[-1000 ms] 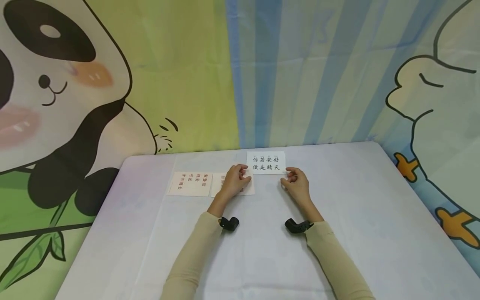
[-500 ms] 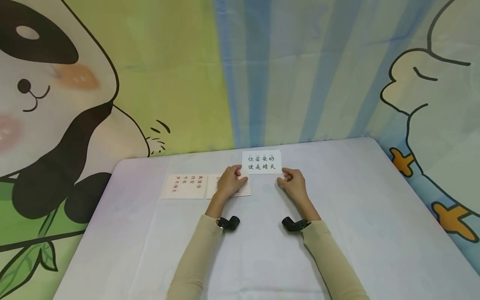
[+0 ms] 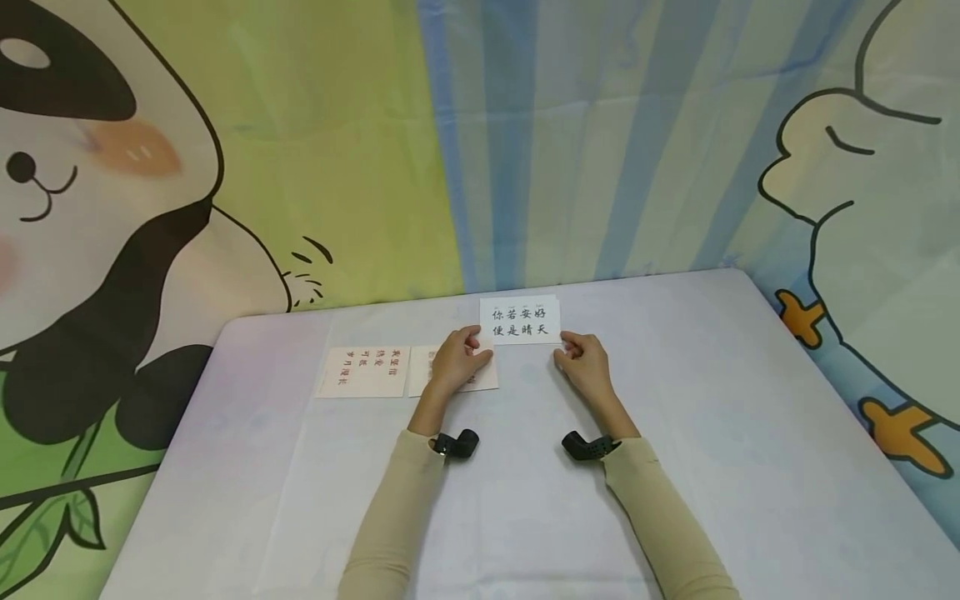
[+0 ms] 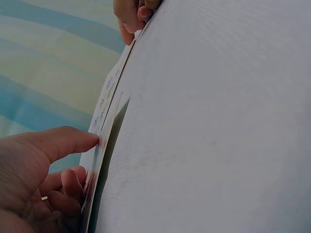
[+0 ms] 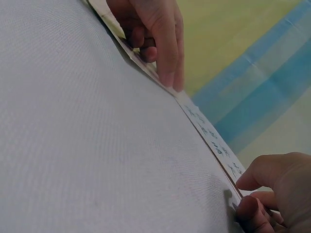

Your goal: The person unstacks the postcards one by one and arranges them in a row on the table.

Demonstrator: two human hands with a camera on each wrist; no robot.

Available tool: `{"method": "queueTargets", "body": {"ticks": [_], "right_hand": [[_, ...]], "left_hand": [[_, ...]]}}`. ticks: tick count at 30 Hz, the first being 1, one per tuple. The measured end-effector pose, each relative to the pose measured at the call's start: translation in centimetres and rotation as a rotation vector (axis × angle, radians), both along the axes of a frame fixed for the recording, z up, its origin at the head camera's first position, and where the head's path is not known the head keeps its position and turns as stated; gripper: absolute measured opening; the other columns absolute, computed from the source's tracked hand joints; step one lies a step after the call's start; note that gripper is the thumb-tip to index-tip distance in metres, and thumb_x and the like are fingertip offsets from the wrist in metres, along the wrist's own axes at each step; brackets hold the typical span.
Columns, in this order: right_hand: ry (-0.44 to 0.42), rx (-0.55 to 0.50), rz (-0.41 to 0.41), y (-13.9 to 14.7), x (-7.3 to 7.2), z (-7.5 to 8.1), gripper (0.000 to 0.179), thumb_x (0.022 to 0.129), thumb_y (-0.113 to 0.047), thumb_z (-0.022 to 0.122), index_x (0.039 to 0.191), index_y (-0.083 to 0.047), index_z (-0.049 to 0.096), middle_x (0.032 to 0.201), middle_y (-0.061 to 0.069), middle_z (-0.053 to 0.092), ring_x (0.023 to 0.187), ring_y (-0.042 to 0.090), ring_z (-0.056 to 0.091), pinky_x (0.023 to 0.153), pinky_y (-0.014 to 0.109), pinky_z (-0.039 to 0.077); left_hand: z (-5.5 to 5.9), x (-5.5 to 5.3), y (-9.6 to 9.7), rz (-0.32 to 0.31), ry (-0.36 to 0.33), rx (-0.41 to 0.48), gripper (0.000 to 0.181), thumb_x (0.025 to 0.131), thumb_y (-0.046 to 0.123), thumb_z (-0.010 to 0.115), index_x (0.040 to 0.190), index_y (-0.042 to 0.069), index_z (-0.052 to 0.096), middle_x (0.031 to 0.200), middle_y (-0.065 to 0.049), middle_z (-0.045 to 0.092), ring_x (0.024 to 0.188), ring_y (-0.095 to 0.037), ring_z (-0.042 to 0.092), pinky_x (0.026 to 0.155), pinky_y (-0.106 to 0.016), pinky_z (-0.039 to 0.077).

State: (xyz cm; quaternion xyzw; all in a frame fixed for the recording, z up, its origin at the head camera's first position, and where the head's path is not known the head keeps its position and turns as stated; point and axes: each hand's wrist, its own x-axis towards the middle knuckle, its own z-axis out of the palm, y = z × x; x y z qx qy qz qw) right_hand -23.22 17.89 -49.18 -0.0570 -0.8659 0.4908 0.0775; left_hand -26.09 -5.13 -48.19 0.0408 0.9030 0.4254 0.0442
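Observation:
A white card with two rows of black characters lies near the table's back edge. At its lower left corner is my left hand, index fingertip right by the edge and thumb over a neighbouring card. My right hand has its index fingertip at the opposite lower corner, thumb a little nearer me. Beneath the left hand, a cream card with red characters is partly hidden. Beside that one on the left lies another red-lettered card. In the right wrist view, both hands touch along the white card.
A white cloth covers the table, whose far edge runs just behind the white card. A printed backdrop with a panda and stripes rises behind it. Black cameras are strapped to both wrists.
The head view has shifted slightly, so everything appears a little further left. Both hands stay at the white card's lower corners, and the cards keep their places relative to one another.

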Motion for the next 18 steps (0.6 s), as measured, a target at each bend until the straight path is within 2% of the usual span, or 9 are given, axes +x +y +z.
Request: {"method": "queueTargets", "body": {"ticks": [8, 14, 18], "right_hand": [[-0.031, -0.118, -0.015, -0.07, 0.3, -0.04, 0.041, 0.084, 0.0, 0.06, 0.124, 0.01, 0.06, 0.098, 0.019, 0.06, 0.056, 0.005, 0.054, 0.05, 0.017, 0.047], [-0.041, -0.165, -0.021, 0.06, 0.24, -0.26, 0.042, 0.086, -0.001, 0.058, 0.127, 0.009, 0.058, 0.101, 0.019, 0.062, 0.054, 0.005, 0.058, 0.052, 0.016, 0.045], [-0.037, -0.175, -0.029, 0.08, 0.17, -0.18, 0.042, 0.087, 0.0, 0.057, 0.128, 0.008, 0.058, 0.102, 0.019, 0.062, 0.053, 0.005, 0.059, 0.052, 0.015, 0.045]], "left_hand": [[0.06, -0.01, -0.32, -0.023, -0.025, 0.042, 0.059, 0.084, 0.022, 0.075, 0.136, 0.003, 0.055, 0.095, -0.004, 0.057, 0.07, -0.012, 0.048, 0.059, -0.024, 0.038], [0.13, -0.19, -0.25, -0.029, -0.052, 0.078, 0.061, 0.084, 0.021, 0.076, 0.138, 0.004, 0.053, 0.096, -0.003, 0.056, 0.053, -0.008, 0.046, 0.046, -0.021, 0.041], [0.34, -0.38, -0.14, -0.038, -0.05, 0.078, 0.061, 0.084, 0.021, 0.075, 0.138, 0.003, 0.053, 0.095, -0.004, 0.057, 0.062, -0.009, 0.046, 0.049, -0.021, 0.04]]}}
